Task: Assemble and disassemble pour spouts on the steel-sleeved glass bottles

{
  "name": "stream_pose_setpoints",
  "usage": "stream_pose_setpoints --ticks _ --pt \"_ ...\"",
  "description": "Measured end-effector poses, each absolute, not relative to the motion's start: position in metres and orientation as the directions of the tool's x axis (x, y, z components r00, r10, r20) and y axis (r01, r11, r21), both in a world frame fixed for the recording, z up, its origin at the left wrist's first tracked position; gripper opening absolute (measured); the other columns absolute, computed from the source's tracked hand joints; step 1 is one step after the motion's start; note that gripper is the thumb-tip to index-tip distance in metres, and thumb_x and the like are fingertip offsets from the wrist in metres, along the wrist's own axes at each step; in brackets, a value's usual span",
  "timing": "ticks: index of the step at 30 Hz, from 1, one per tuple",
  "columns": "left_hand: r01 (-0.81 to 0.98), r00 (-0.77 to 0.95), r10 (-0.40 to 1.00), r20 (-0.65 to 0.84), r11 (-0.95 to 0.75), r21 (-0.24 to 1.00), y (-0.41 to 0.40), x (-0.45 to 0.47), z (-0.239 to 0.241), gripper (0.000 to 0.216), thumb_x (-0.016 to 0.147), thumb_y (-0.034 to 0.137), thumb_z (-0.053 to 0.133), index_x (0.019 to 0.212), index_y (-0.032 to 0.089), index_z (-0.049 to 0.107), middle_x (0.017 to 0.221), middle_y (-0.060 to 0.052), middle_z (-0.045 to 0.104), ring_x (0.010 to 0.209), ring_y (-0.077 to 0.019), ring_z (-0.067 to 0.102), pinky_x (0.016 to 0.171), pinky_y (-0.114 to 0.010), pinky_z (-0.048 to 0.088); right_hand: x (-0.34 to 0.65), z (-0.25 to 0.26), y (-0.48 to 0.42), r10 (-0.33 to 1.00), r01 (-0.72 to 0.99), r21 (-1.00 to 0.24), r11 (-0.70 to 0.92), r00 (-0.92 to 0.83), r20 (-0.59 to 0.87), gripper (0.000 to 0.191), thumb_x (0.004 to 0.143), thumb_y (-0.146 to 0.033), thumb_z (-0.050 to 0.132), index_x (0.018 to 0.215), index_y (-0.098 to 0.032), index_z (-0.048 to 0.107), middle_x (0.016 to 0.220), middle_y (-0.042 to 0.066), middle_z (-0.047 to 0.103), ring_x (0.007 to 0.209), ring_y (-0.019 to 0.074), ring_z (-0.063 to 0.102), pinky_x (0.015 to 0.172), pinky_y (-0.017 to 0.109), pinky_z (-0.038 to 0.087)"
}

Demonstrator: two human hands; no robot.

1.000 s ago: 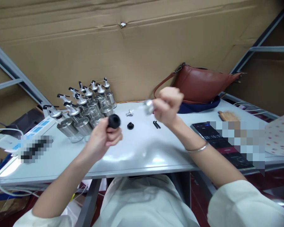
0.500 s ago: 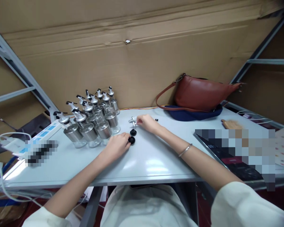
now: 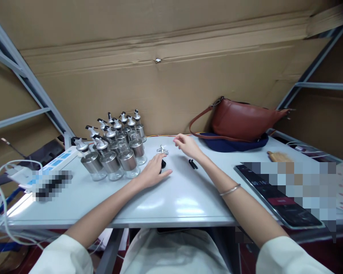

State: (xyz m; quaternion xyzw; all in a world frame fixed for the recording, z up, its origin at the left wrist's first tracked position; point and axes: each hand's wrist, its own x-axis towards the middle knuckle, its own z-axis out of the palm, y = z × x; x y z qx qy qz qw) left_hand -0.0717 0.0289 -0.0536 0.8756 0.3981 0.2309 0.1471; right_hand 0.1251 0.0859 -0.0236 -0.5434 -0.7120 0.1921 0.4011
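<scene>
My left hand (image 3: 153, 171) lies low over the table with its fingers spread. It partly covers a black rubber-looking stopper (image 3: 163, 164); whether another black stopper lies under the palm is hidden. Just past its fingertips rests a small cluster of silvery metal spouts (image 3: 162, 150). My right hand (image 3: 187, 146) hovers to the right of those spouts, fingers loosely bent, with nothing visible in them. Small black caps (image 3: 193, 164) lie below its wrist. Left of my hands stand several glass-and-steel oil bottles (image 3: 127, 159), most topped with silvery pourers.
A brown bag (image 3: 242, 118) sits on a dark blue cap (image 3: 234, 144) at the back right. Nearer me on the right are a large phone (image 3: 274, 196) and a wooden brush (image 3: 277, 156). On the left lies a power strip (image 3: 53, 163) with cables. Cardboard (image 3: 165, 91) walls the back.
My right hand has let go of the metal spouts and drawn away to the right. The left has spread its fingers and shifted forward over the black stoppers. The view has tilted slightly up.
</scene>
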Motion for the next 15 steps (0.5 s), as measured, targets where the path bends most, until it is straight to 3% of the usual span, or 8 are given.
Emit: stream_pose_setpoints --ticks 3,8,15 --pt "0.619 0.586 0.759 0.284 -0.645 0.447 0.034 -0.068 -0.065 0.035 0.087 0.032 0.049 0.118 0.014 0.045 0.118 -0.014 0.053 0.113 -0.0264 0.05 0.099 -0.045 0.04 0.152 -0.019 0.091 0.945 0.62 -0.747 0.241 0.027 0.327 0.017 0.085 -0.025 0.044 0.084 -0.016 0.058 0.071 0.002 0.064 0.056 0.0105 0.052 0.058 0.022 0.041" --pt "0.623 0.611 0.719 0.33 -0.694 0.36 0.039 -0.068 -0.072 0.019 0.091 0.02 0.037 0.097 0.017 0.055 0.1 -0.009 0.058 0.1 -0.0232 0.053 0.09 -0.041 0.044 0.189 -0.025 0.1 0.969 0.761 -0.646 0.067 0.105 0.225 0.014 0.078 -0.017 0.052 0.075 -0.013 0.065 0.068 0.004 0.067 0.06 0.0124 0.056 0.061 0.022 0.042" --pt "0.434 0.647 0.659 0.384 -0.732 0.524 0.041 -0.076 -0.073 0.022 0.093 0.02 0.036 0.094 0.017 0.058 0.108 -0.009 0.062 0.104 -0.017 0.058 0.094 -0.033 0.046 0.195 -0.041 0.099 0.983 0.841 -0.539 0.037 0.065 0.169 0.016 0.067 -0.009 0.064 0.079 -0.014 0.073 0.072 0.004 0.07 0.069 0.0149 0.063 0.065 0.022 0.044"
